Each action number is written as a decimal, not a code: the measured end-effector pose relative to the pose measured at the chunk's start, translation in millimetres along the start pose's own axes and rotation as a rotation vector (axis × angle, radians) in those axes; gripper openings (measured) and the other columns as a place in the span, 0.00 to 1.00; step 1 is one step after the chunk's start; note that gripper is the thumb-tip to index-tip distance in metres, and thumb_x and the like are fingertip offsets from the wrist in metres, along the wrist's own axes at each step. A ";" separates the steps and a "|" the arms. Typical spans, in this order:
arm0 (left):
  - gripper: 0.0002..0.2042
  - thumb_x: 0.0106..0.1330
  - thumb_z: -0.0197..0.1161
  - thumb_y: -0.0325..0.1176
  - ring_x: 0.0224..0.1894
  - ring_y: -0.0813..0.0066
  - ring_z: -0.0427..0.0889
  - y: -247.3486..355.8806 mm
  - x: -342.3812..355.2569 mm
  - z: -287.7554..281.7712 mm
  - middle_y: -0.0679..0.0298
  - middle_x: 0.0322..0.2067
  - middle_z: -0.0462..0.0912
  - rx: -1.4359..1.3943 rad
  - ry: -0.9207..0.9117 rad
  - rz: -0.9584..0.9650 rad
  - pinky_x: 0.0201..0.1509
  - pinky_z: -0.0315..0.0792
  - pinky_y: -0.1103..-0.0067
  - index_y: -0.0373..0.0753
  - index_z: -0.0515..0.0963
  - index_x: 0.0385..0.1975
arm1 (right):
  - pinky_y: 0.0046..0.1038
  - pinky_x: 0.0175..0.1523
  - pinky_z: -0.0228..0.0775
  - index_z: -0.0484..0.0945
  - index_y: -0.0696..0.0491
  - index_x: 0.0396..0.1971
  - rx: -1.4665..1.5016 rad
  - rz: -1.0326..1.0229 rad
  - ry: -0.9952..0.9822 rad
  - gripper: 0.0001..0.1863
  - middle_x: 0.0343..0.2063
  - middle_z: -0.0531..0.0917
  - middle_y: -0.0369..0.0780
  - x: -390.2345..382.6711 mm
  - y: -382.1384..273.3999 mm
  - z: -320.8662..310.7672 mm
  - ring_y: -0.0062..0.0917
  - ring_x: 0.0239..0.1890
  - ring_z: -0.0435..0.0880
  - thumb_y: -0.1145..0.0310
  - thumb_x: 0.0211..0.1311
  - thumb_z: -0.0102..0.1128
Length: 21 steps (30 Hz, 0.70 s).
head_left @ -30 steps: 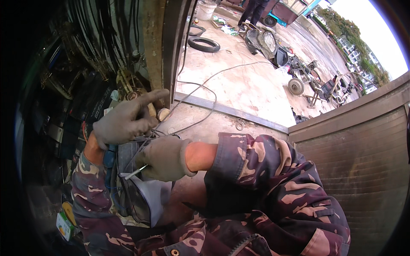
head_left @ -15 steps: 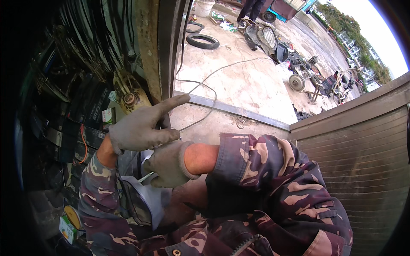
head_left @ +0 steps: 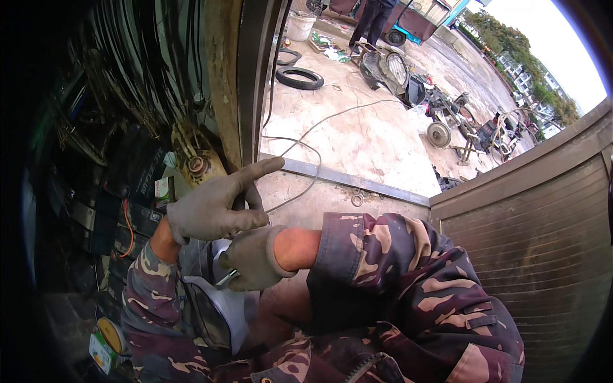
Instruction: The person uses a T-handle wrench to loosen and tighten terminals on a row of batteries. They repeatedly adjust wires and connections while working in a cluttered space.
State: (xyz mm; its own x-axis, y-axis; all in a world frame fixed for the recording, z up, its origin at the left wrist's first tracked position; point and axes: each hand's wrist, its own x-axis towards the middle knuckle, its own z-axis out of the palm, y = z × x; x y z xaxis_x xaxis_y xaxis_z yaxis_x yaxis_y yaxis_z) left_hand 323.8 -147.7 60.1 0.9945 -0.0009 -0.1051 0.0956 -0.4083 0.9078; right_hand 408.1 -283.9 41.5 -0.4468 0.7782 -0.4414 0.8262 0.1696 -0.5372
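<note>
My left hand [head_left: 214, 204], in a grey glove, is above and left of my right hand, its index finger stretched out and the others bent over something I cannot make out. My right hand [head_left: 252, 258], also gloved, is closed on a silver metal tool [head_left: 227, 279] whose end shows below the fingers. Beneath both hands lies a dark object with a pale grey rim [head_left: 217, 319], partly hidden by them. A thin cable [head_left: 318, 167] loops from near my hands across the threshold.
At left are stacked black batteries [head_left: 137, 175], hanging dark strips [head_left: 166, 51] and a yellowish jug [head_left: 207, 175]. A ribbed metal door panel [head_left: 523, 236] bounds the right. Outside lie tyres [head_left: 300, 78] and scooter parts [head_left: 408, 83]; a person [head_left: 370, 19] stands by a blue three-wheeler [head_left: 415, 19].
My hands have shifted right since a second ago, the left one with its index finger still out. The metal tool has moved slightly right and down and shows less.
</note>
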 end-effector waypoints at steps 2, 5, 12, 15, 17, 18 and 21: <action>0.44 0.62 0.72 0.31 0.39 0.76 0.81 1.7 -0.9 -0.2 0.63 0.34 0.83 0.005 -0.002 -0.018 0.49 0.75 0.77 0.39 0.57 0.80 | 0.44 0.58 0.77 0.84 0.57 0.51 0.003 0.002 -0.008 0.26 0.42 0.88 0.52 0.2 0.5 0.0 0.48 0.50 0.86 0.49 0.67 0.60; 0.43 0.62 0.73 0.32 0.39 0.75 0.81 2.4 -3.4 -1.0 0.63 0.34 0.82 0.017 0.009 -0.049 0.49 0.75 0.76 0.40 0.60 0.78 | 0.45 0.58 0.77 0.84 0.57 0.51 -0.011 -0.021 0.014 0.27 0.42 0.88 0.52 -0.5 1.2 0.5 0.49 0.50 0.86 0.49 0.67 0.59; 0.41 0.64 0.75 0.34 0.40 0.74 0.81 -20.0 -16.7 -5.4 0.64 0.34 0.82 -0.014 0.025 -0.105 0.50 0.76 0.74 0.39 0.62 0.77 | 0.45 0.54 0.79 0.87 0.54 0.48 -0.003 0.035 0.041 0.26 0.42 0.89 0.49 -1.2 0.6 1.3 0.46 0.49 0.88 0.48 0.63 0.61; 0.40 0.64 0.75 0.36 0.42 0.74 0.83 -36.1 -26.6 -5.6 0.63 0.36 0.84 -0.131 0.014 -0.119 0.50 0.77 0.75 0.38 0.64 0.76 | 0.45 0.53 0.80 0.87 0.54 0.47 -0.007 0.049 0.007 0.26 0.41 0.89 0.50 -1.1 0.2 -0.5 0.47 0.48 0.88 0.46 0.63 0.61; 0.39 0.64 0.75 0.36 0.43 0.75 0.84 -44.3 -32.0 -4.9 0.62 0.38 0.85 -0.190 0.013 -0.116 0.51 0.77 0.75 0.37 0.65 0.75 | 0.46 0.54 0.79 0.85 0.52 0.50 -0.019 0.059 -0.016 0.26 0.40 0.88 0.50 -0.6 -0.5 -1.8 0.48 0.48 0.87 0.47 0.66 0.61; 0.39 0.65 0.75 0.36 0.43 0.75 0.84 -47.1 -34.3 -4.3 0.62 0.38 0.86 -0.193 0.016 -0.112 0.51 0.78 0.76 0.37 0.65 0.75 | 0.47 0.55 0.78 0.85 0.52 0.52 -0.029 0.068 -0.028 0.25 0.40 0.88 0.51 -0.1 -0.9 -2.5 0.48 0.48 0.87 0.47 0.67 0.60; 0.37 0.66 0.73 0.37 0.43 0.75 0.84 -50.8 -39.5 -4.4 0.60 0.40 0.87 -0.157 0.000 -0.153 0.50 0.78 0.76 0.37 0.67 0.74 | 0.47 0.55 0.78 0.85 0.51 0.52 -0.037 0.064 -0.029 0.26 0.39 0.88 0.50 1.6 -3.5 -3.9 0.48 0.49 0.87 0.46 0.67 0.60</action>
State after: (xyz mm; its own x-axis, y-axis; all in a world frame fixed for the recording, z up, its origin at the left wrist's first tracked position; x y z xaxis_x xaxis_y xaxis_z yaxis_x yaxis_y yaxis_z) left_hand 279.8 -122.9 19.9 0.9678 0.0506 -0.2465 0.2511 -0.2568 0.9333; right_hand 405.8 -280.9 45.5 -0.4020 0.7701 -0.4952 0.8653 0.1427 -0.4805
